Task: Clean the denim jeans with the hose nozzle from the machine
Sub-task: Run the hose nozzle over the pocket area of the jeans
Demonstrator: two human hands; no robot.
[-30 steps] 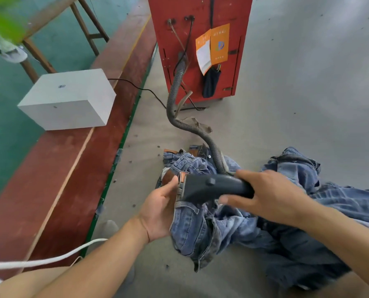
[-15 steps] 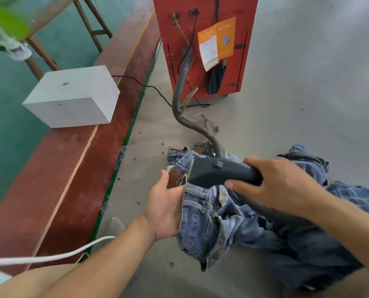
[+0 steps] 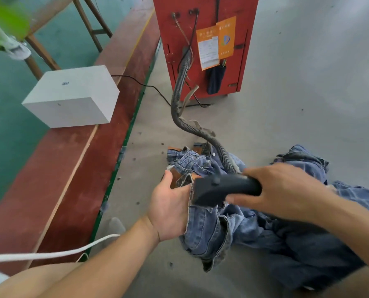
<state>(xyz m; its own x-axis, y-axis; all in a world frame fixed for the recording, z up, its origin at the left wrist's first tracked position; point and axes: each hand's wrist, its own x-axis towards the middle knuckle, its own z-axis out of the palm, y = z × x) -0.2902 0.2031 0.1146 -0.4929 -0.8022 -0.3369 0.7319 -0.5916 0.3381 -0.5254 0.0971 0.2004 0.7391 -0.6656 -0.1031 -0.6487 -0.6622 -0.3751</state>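
— Underfoot?
— Smooth grey concrete floor (image 3: 287, 87), speckled with dark crumbs near the denim. Along the left, a long red-brown painted strip (image 3: 76, 168) with a thin green edge, then teal floor (image 3: 5, 130) beyond.

— On that strip?
— White rectangular box (image 3: 71, 96), black cable (image 3: 145, 84) running from it toward the red machine cabinet (image 3: 203, 9). Behind the box, wooden legs of a bench or table (image 3: 89, 24). Blurred green shape at the top left corner, unidentifiable.

— Machine?
— Standing upright at the top centre, orange paper notices (image 3: 216, 43) stuck on its front, a dark pouch (image 3: 216, 79) hanging below them. Grey ribbed hose (image 3: 179, 97) dropping from the front, curving across the floor to the nozzle.

— Jeans?
— Crumpled heap of blue denim jeans (image 3: 287, 239) on the concrete, lower centre to right edge.

— Hands?
— Left hand (image 3: 169, 206) palm up, fingers tucked under the waistband, thumb free and raised; gripping the fabric edge. Right hand (image 3: 280, 190) wrapped around the black hose nozzle (image 3: 220, 189), fingers curled tight on its handle, the wide mouth against the denim just beside the left palm.

— Space to move?
— Wide bare concrete to the right and above the heap. Tighter on the left: green edge near the left forearm, white cord (image 3: 50, 254) crossing low left over a bare knee.
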